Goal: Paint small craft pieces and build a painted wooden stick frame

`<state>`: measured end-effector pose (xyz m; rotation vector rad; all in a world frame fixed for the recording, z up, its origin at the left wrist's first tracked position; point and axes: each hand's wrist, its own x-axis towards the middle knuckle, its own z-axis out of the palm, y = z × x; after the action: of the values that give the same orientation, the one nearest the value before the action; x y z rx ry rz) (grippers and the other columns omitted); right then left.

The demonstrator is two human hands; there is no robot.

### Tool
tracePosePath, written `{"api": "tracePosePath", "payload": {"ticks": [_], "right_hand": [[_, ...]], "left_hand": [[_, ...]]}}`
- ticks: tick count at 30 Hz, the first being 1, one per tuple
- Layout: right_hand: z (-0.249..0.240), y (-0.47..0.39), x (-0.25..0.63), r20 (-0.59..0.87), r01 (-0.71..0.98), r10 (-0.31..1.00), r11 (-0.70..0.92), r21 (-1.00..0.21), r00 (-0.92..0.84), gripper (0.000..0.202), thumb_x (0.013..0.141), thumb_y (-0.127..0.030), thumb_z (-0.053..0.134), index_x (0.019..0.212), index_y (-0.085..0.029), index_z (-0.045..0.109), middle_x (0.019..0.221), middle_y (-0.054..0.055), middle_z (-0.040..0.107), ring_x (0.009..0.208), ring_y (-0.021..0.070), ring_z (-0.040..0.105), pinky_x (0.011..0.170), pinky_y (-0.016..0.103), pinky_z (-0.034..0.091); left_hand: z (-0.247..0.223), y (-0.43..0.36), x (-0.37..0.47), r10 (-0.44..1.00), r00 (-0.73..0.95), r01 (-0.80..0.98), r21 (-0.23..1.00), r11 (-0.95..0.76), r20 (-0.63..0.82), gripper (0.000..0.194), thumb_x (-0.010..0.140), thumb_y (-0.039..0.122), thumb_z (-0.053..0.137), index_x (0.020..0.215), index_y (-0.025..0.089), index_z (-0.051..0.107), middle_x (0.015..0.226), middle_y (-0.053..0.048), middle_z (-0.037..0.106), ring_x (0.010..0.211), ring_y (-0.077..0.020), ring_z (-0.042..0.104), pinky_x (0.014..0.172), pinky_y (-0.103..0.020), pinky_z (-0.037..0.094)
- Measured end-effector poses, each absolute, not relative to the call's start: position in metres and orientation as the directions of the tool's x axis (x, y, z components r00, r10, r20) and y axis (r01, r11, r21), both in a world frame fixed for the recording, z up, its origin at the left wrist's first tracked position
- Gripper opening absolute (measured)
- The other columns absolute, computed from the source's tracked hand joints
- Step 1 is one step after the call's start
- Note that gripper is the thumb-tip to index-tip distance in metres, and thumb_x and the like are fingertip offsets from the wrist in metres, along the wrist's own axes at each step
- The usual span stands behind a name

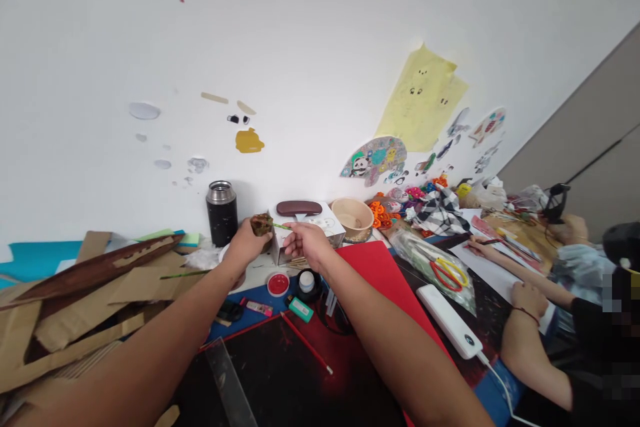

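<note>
My left hand reaches forward, its fingers closed round a small mottled brown-green object whose kind I cannot make out. Close beside it, my right hand pinches a thin green stick. The stick's far end points at the brown-green object; whether they touch is unclear. Behind my hands stands a white box with a dark brown oblong case on top. Below them lie a round red lid or dish, a small white-topped jar and a green eraser.
A black flask stands left, near cardboard pieces and a long brown boat-shaped piece. A red pencil, clear ruler, red folder, power bank and scissors lie nearer. A co-worker's hand draws at right.
</note>
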<state>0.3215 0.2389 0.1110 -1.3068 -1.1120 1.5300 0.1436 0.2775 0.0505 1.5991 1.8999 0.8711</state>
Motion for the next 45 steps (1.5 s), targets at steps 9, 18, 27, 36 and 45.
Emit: {"api": "tracePosePath", "payload": {"ticks": [9, 18, 27, 36, 45], "right_hand": [[0.104, 0.239, 0.317, -0.197, 0.104, 0.965, -0.182, -0.978, -0.17, 0.03, 0.113, -0.027, 0.048, 0.13, -0.016, 0.069, 0.061, -0.004, 0.068, 0.045, 0.0119, 0.065, 0.044, 0.018, 0.043], [0.11, 0.219, 0.324, 0.009, 0.565, 0.955, 0.182, -0.805, -0.295, 0.035, 0.11, -0.02, 0.056, 0.141, -0.026, 0.071, 0.067, -0.005, 0.072, 0.054, 0.0138, 0.066, 0.065, 0.024, 0.05], [0.124, 0.211, 0.328, 0.093, 0.877, 0.904, 0.427, -0.221, -0.417, 0.044, 0.116, -0.031, 0.047, 0.157, -0.027, 0.061, 0.112, 0.009, 0.086, 0.105, 0.0279, 0.078, 0.085, 0.033, 0.052], [0.126, 0.215, 0.325, 0.031, 0.872, 0.871, 0.489, 0.025, -0.49, 0.051, 0.114, -0.026, 0.044, 0.163, -0.027, 0.052, 0.116, 0.015, 0.084, 0.099, 0.0322, 0.08, 0.079, 0.038, 0.056], [0.126, 0.213, 0.315, 0.031, 0.866, 0.866, 0.496, 0.063, -0.499, 0.052, 0.11, -0.02, 0.047, 0.161, -0.022, 0.052, 0.108, 0.016, 0.085, 0.096, 0.0319, 0.08, 0.078, 0.037, 0.057]], "left_hand": [[0.051, 0.276, 0.142, 0.983, -0.181, 0.664, 0.741, 0.102, 0.027, 0.048, 0.091, 0.036, 0.077, 0.133, 0.02, 0.062, 0.132, -0.017, 0.079, 0.12, -0.0341, 0.076, 0.096, -0.038, 0.056], [0.051, 0.276, 0.141, 0.987, -0.162, 0.659, 0.746, 0.094, 0.018, 0.053, 0.092, 0.038, 0.077, 0.136, 0.016, 0.06, 0.133, -0.02, 0.078, 0.119, -0.0346, 0.077, 0.093, -0.038, 0.056], [0.054, 0.274, 0.141, 0.987, -0.157, 0.657, 0.75, 0.078, 0.035, 0.051, 0.091, 0.035, 0.078, 0.137, 0.017, 0.062, 0.132, -0.018, 0.079, 0.117, -0.0335, 0.077, 0.092, -0.037, 0.056], [0.057, 0.274, 0.14, 0.987, -0.16, 0.676, 0.731, 0.09, 0.026, 0.052, 0.089, 0.038, 0.08, 0.135, 0.02, 0.064, 0.129, -0.017, 0.08, 0.118, -0.0364, 0.077, 0.093, -0.039, 0.057], [0.059, 0.274, 0.139, 0.989, -0.145, 0.686, 0.722, 0.091, 0.013, 0.052, 0.091, 0.04, 0.077, 0.136, 0.018, 0.064, 0.133, -0.018, 0.079, 0.122, -0.0374, 0.076, 0.096, -0.04, 0.057]]}}
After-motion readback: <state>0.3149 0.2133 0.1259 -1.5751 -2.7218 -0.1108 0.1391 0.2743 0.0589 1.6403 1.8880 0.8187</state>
